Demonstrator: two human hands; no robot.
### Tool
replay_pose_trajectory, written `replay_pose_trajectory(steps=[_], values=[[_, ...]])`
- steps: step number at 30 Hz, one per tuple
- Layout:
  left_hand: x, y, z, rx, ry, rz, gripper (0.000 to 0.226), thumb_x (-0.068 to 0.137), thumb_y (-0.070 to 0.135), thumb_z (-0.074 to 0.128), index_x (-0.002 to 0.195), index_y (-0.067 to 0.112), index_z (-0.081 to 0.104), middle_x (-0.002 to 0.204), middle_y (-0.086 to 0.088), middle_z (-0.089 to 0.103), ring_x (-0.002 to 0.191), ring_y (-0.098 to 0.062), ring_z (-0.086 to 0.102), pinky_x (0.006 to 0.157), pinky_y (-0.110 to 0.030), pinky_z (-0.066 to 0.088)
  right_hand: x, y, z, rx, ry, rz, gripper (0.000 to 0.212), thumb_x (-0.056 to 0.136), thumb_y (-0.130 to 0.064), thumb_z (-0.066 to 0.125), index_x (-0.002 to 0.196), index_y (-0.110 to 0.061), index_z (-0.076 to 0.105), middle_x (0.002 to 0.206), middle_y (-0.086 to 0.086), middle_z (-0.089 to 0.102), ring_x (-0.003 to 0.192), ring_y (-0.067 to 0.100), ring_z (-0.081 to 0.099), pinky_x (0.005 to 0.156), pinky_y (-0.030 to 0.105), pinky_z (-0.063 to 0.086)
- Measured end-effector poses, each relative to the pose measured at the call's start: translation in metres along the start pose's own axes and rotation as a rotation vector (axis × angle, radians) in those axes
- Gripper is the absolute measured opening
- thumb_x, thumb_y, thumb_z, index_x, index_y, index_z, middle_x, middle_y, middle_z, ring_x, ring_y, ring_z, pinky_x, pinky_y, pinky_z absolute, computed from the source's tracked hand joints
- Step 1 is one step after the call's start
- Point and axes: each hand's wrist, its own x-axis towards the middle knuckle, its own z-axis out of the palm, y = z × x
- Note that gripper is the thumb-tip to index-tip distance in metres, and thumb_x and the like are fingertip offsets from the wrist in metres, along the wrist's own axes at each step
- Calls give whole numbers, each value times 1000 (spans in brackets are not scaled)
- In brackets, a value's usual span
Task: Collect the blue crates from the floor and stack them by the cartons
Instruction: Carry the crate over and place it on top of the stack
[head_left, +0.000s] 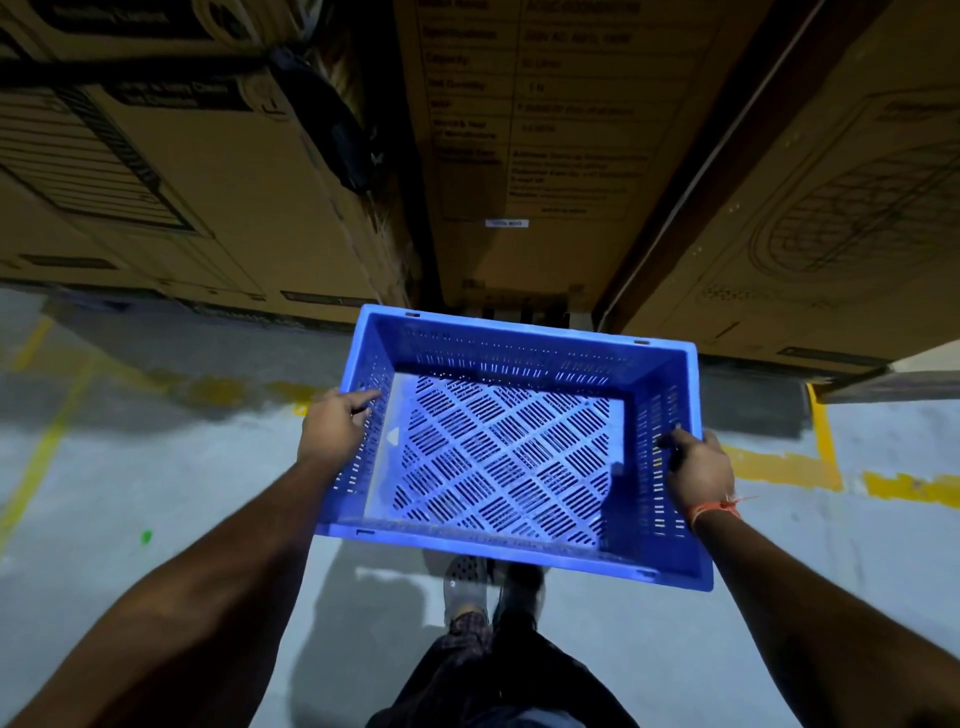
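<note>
A person looked down at a blue crate (511, 447) carried in both hands above a grey concrete floor (156, 467). The crate was empty, with a slotted lattice bottom and perforated walls, and it hung level in the air over the person's feet (467, 582), clear of the floor.

The left hand (335, 423) held the crate's left wall, its fingers (366, 400) curled over the rim and reaching inside. The right hand (698, 470) held the right wall the same way, fingers hooked over the rim and into the crate, with an orange thread (714, 512) round the wrist.

Straight ahead stood tall brown cartons (545, 156) with printed labels, resting on the floor behind worn yellow floor markings (784, 467). The far edge of the crate was near the foot of the cartons. No other crates showed in view, and the dim light made it hard to tell whether a stack lay hidden under the carried one.

This looked like the carrying step: one crate collected and brought to the cartons. The next move would call for lowering it squarely at the cartons' base, keeping it level, then letting both hands slip off the rim.
</note>
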Motion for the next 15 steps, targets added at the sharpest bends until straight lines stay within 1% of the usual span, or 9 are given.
replay_pose_trajectory(steps=[4, 6, 10, 13, 15], values=[[1, 0, 2, 38, -20, 7, 36, 88, 11, 65, 120, 29, 71, 119, -8, 71, 106, -28, 67, 85, -35, 52, 2, 0, 1, -16, -26, 13, 28, 84, -2, 57, 101, -20, 69, 110, 18, 58, 81, 40, 64, 77, 39, 55], [1, -1, 2, 54, -23, -8, 36, 88, 14, 66, 119, 32, 71, 116, -9, 72, 103, -28, 67, 84, -35, 52, 1, 0, 1, -18, -38, 13, 28, 84, -2, 56, 102, -20, 68, 109, 18, 57, 81, 40, 64, 79, 39, 55], [3, -5, 1, 65, -43, -15, 35, 87, 19, 66, 116, 39, 70, 116, -4, 72, 102, -24, 68, 83, -32, 52, 0, -1, 0, -25, -54, 31, 25, 84, -5, 58, 102, -19, 67, 108, 18, 56, 82, 41, 63, 79, 40, 54], [9, -3, 0, 64, -52, -4, 35, 87, 18, 66, 115, 39, 70, 117, -2, 72, 106, -22, 67, 84, -30, 51, 7, -3, -1, -41, -59, 23, 25, 82, -4, 60, 100, -19, 68, 106, 18, 57, 83, 40, 64, 79, 38, 54], [14, 1, -1, 68, -58, 10, 34, 88, 16, 65, 115, 36, 72, 120, -2, 71, 107, -23, 67, 79, -29, 50, 13, -4, -2, -40, -67, 16, 26, 79, -3, 62, 98, -20, 69, 104, 17, 58, 87, 39, 64, 82, 37, 54]])
